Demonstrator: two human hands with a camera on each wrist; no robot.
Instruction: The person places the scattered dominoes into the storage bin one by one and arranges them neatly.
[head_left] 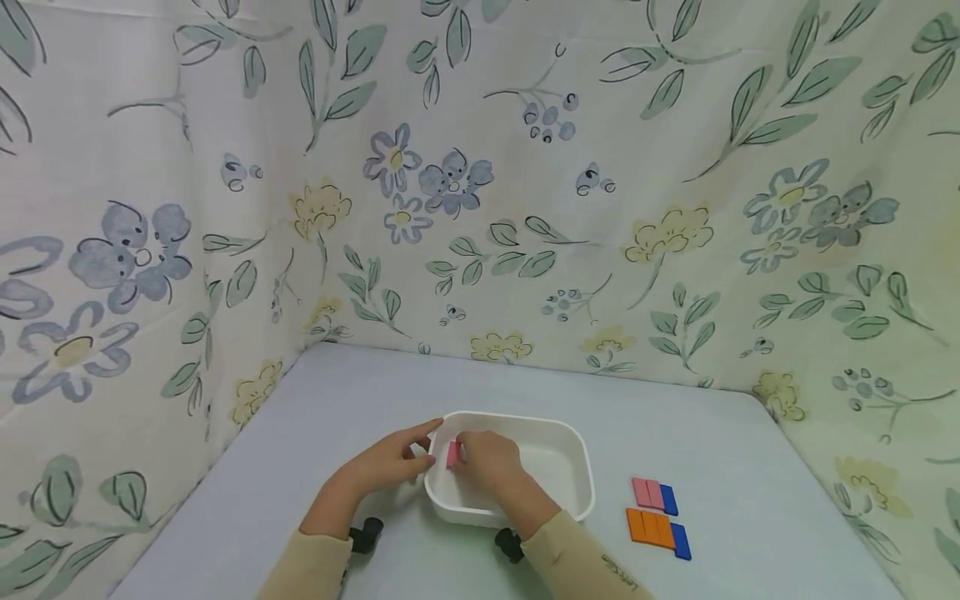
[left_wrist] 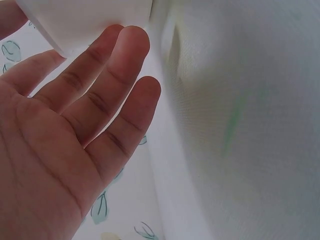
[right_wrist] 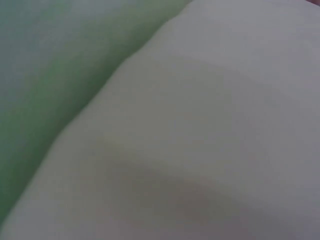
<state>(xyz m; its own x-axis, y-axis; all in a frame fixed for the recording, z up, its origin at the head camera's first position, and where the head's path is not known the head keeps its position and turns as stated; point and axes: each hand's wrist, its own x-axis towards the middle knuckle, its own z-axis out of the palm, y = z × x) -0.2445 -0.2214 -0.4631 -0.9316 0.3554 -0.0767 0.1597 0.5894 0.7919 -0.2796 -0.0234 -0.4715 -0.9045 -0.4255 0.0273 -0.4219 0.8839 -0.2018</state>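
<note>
On a pale table (head_left: 360,383) stands a white tray (head_left: 558,467), and I take its middle, in the head view, as the centre of the clock. The pink piece (head_left: 452,454) is inside the tray, near the wall at nine o'clock. The right hand (head_left: 491,460) reaches into the tray from five o'clock; its fingers are curled and appear to pinch this piece at its edge, although the thumb is hidden. The right wrist view is blurred and gives mostly pale surfaces, so I cannot tell from it how firm the hold is.

The left hand (head_left: 388,458) is outside at nine o'clock. Its fingers are rather straight and a little spread, and its tips touch the rim lightly, without gripping; the left wrist view shows the palm and these loose fingers (left_wrist: 100,102) beside the tray wall.

On the table, well apart from both hands, two pink blocks (head_left: 647,492) lie between three and four o'clock, with a blue block (head_left: 669,500) next to them. Near them, at four o'clock, lie orange blocks (head_left: 650,529), side by side, and another blue block (head_left: 681,542) adjoins their right end. A leafy floral cloth (head_left: 525,250) hangs at twelve o'clock.
</note>
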